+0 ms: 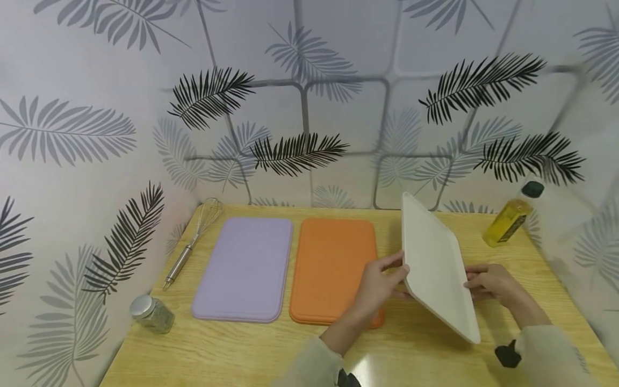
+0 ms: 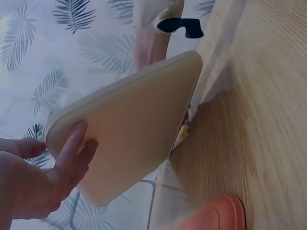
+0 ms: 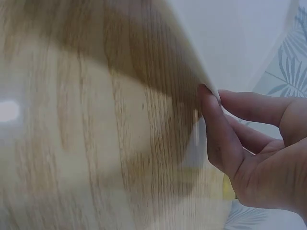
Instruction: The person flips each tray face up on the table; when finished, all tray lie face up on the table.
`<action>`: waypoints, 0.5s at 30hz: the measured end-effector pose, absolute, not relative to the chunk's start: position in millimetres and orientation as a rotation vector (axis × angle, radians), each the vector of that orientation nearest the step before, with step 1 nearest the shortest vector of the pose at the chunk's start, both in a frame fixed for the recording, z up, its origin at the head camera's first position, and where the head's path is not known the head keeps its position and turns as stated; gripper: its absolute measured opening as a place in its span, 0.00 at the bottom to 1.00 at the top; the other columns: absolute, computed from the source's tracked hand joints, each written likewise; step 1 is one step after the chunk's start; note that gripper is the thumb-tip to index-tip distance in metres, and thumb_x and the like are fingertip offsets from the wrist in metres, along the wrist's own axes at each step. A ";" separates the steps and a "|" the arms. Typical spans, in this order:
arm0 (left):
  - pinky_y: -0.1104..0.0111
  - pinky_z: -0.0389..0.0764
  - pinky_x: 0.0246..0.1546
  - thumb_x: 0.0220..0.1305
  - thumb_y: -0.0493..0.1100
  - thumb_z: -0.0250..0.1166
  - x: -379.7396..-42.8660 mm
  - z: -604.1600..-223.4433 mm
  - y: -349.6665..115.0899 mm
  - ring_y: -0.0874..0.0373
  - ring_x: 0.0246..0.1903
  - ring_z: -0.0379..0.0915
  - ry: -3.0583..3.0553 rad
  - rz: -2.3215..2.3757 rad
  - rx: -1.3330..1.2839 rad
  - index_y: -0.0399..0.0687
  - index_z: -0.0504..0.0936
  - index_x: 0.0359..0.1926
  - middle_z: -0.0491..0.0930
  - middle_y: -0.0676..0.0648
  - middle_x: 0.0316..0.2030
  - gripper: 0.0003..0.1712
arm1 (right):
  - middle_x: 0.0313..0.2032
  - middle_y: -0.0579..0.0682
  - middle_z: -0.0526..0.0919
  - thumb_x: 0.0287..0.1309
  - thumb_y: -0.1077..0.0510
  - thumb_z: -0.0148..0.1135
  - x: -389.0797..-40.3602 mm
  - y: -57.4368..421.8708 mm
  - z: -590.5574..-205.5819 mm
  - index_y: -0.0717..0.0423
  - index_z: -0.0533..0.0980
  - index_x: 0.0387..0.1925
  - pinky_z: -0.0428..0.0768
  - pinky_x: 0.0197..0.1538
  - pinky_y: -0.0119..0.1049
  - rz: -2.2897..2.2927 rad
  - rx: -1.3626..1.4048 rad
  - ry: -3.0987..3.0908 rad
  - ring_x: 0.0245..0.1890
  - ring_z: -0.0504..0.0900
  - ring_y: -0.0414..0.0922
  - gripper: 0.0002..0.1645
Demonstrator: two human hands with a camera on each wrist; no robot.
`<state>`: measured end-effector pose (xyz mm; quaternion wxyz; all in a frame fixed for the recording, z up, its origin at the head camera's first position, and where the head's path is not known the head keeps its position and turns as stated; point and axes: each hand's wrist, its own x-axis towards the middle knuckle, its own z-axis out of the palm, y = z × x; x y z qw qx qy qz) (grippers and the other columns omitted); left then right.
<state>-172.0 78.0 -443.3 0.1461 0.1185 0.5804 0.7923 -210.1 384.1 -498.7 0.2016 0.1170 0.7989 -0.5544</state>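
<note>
A cream cutting board (image 1: 437, 266) is held tilted above the wooden table, its left side higher than its right. My left hand (image 1: 379, 282) grips the left long edge, thumb on the rim and fingers spread on the underside, as the left wrist view shows on the board's back (image 2: 129, 124). On the opposite edge, my right hand (image 1: 490, 285) pinches the rim between thumb and fingers; the right wrist view shows this pinch by the hand (image 3: 254, 139) closely. Just left of my left hand lies an orange cutting board (image 1: 333, 269), flat on the table.
A purple cutting board (image 1: 244, 269) lies flat left of the orange one. Farther left are a whisk (image 1: 186, 252) and a glass jar with a silver lid (image 1: 152, 314). An oil bottle (image 1: 512, 217) with a dark green cap stands at the back right. Leaf-patterned walls (image 1: 338, 118) border the table.
</note>
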 end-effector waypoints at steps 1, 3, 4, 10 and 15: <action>0.61 0.85 0.30 0.67 0.37 0.60 -174.8 -443.8 77.3 0.54 0.34 0.81 1.652 2.277 0.322 0.34 0.70 0.64 0.78 0.44 0.48 0.26 | 0.34 0.44 0.82 0.55 0.71 0.62 -209.6 385.3 -500.1 0.84 0.53 0.64 0.85 0.38 0.41 -1.558 0.334 2.222 0.32 0.83 0.41 0.41; 0.61 0.85 0.28 0.66 0.37 0.61 -179.4 -445.4 76.1 0.54 0.33 0.81 1.633 2.265 0.275 0.35 0.72 0.63 0.78 0.44 0.46 0.25 | 0.35 0.44 0.82 0.55 0.71 0.63 -207.8 387.2 -502.9 0.83 0.54 0.64 0.85 0.38 0.41 -1.570 0.332 2.205 0.33 0.83 0.41 0.41; 0.62 0.85 0.27 0.66 0.36 0.62 -181.3 -446.4 75.5 0.54 0.33 0.81 1.632 2.253 0.256 0.36 0.72 0.63 0.79 0.45 0.46 0.25 | 0.35 0.44 0.82 0.54 0.70 0.63 -206.7 387.8 -504.1 0.83 0.54 0.64 0.85 0.39 0.41 -1.574 0.336 2.200 0.33 0.83 0.42 0.41; 0.60 0.85 0.26 0.63 0.37 0.64 -190.0 -449.8 73.0 0.51 0.35 0.82 1.656 2.189 0.207 0.40 0.74 0.62 0.80 0.45 0.45 0.26 | 0.38 0.49 0.80 0.56 0.67 0.64 -197.8 389.1 -501.3 0.80 0.55 0.65 0.85 0.39 0.42 -1.539 0.302 2.239 0.34 0.85 0.45 0.42; 0.55 0.84 0.25 0.62 0.35 0.65 -198.7 -451.0 73.2 0.50 0.36 0.82 1.661 2.172 0.182 0.39 0.73 0.63 0.79 0.43 0.45 0.27 | 0.41 0.53 0.78 0.57 0.66 0.64 -193.4 391.8 -493.3 0.79 0.55 0.66 0.85 0.39 0.43 -1.508 0.286 2.274 0.34 0.84 0.45 0.42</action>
